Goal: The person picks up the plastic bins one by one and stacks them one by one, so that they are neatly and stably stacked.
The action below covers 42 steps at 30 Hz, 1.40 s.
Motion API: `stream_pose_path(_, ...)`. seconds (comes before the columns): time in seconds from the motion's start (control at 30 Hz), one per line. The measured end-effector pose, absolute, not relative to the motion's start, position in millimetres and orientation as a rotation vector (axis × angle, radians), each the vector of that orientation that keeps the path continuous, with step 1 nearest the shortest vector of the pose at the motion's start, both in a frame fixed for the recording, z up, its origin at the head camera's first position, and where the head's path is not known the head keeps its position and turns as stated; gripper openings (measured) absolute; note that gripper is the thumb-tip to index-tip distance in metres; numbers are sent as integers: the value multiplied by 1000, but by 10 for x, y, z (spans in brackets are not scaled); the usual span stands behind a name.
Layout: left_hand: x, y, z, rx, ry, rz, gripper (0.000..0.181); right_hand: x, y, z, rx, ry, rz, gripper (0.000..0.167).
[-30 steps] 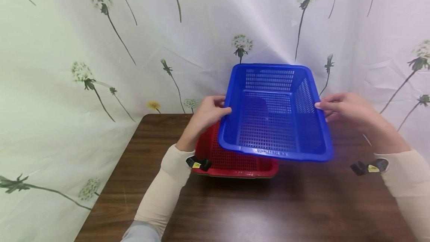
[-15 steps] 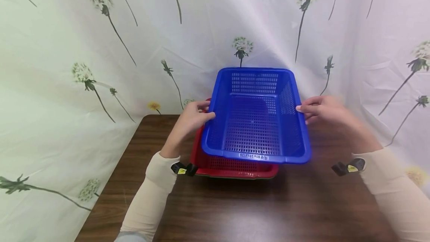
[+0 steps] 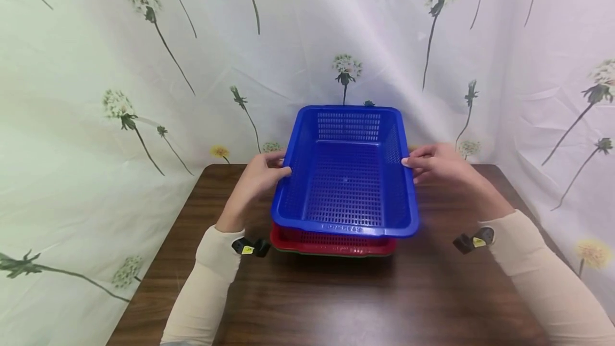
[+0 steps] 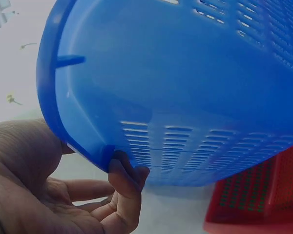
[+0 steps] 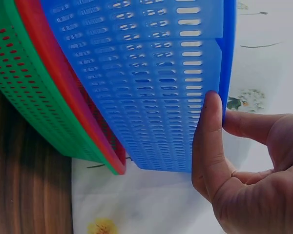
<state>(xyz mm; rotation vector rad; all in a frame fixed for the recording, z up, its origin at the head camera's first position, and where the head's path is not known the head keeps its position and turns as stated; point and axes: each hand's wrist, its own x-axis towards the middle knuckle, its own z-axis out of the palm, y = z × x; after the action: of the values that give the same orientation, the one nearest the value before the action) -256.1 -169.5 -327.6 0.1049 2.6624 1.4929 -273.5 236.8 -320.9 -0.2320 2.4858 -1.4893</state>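
Note:
A blue plastic basket [image 3: 343, 180] with slotted walls is held up between both hands, tilted so its inside faces the head camera. My left hand [image 3: 257, 178] pinches its left rim, thumb on top and fingers beneath. On the opposite rim, my right hand [image 3: 439, 164] grips in the same way. Below the blue basket sits a red basket [image 3: 331, 244], mostly covered in the head view. The right wrist view shows a green basket [image 5: 34, 92] nested outside the red one, with the blue basket's bottom partly over the red rim.
A dark wooden table [image 3: 307, 303] carries the stacked baskets. Behind it and along the sides hangs a pale curtain [image 3: 216, 57] printed with dandelions. Each wrist wears a small black camera.
Both hands have carried the blue basket left and slightly down, from right of the red basket to over it. The red basket stays in place.

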Motion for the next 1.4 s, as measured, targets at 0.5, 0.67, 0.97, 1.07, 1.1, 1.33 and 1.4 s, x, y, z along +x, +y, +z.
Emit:
stream_pose_path(0.5, -2528, -1815, -3659, 21, 2769, 1430, 45, -2810, 2143, -3578, -206, 2417, -1465, 36)
stream_pose_path(0.67, -2513, -1797, -3786, 30, 2836, 1308, 45, -2776, 2085, -3686, -199, 2536, -1277, 37)
stream_pose_path(0.97, -2512, -1819, -3968, 50, 2794, 1259, 45, -2703, 1967, -3792, -233, 2678, -1051, 39)
stream_pose_path(1.07, -2519, -1823, -3991, 66, 2808, 1263, 44, -2685, 1963, -3827, -223, 2649, -1091, 39)
stream_pose_path(1.1, -2521, -1821, -3992, 71, 2811, 1262, 44, -2681, 1964, -3836, -219, 2641, -1099, 39)
stream_pose_path(1.33, -2512, -1802, -3994, 80, 2800, 1261, 44, -2677, 2005, -3865, -185, 2659, -1082, 37)
stream_pose_path(1.4, -2513, -1822, -3998, 91, 2791, 1263, 43, -2677, 2026, -3870, -181, 2650, -1084, 37)
